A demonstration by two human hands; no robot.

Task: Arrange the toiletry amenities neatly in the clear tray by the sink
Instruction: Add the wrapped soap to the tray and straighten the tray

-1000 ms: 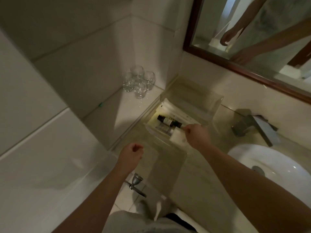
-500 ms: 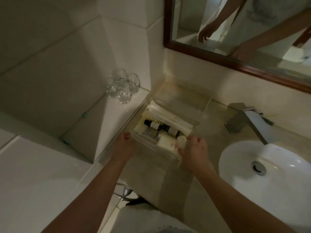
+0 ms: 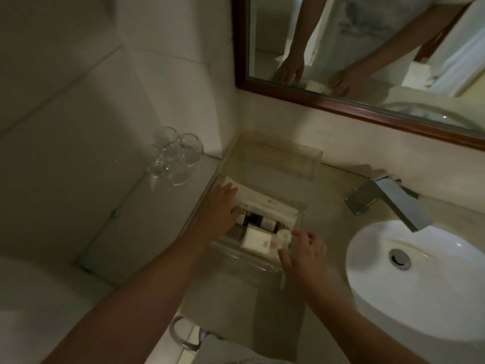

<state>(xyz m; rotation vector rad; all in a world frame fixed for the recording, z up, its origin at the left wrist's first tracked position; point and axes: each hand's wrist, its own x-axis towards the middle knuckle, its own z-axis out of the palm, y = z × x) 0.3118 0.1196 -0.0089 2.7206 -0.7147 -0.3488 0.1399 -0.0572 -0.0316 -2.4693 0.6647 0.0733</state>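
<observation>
The clear tray (image 3: 244,254) stands on the beige counter left of the sink. Inside lie long white packets (image 3: 273,206) at the back, small dark bottles (image 3: 258,222) in the middle, a white square packet (image 3: 256,240) and a small crumpled white item (image 3: 284,237) at the front. My left hand (image 3: 219,210) lies flat over the tray's left side, fingers spread on the white packets. My right hand (image 3: 304,252) rests at the tray's front right corner, fingertips touching the crumpled item, fingers apart.
Several upturned glasses (image 3: 175,158) stand on the white ledge at the left. A second clear box (image 3: 307,164) sits behind the tray against the wall. The faucet (image 3: 393,203) and white sink (image 3: 420,279) are to the right, a wood-framed mirror (image 3: 367,106) above.
My left hand moved from the tray's near left edge up onto the items inside. My right hand shifted a little along the front right corner, fingers spreading. The view tilted slightly.
</observation>
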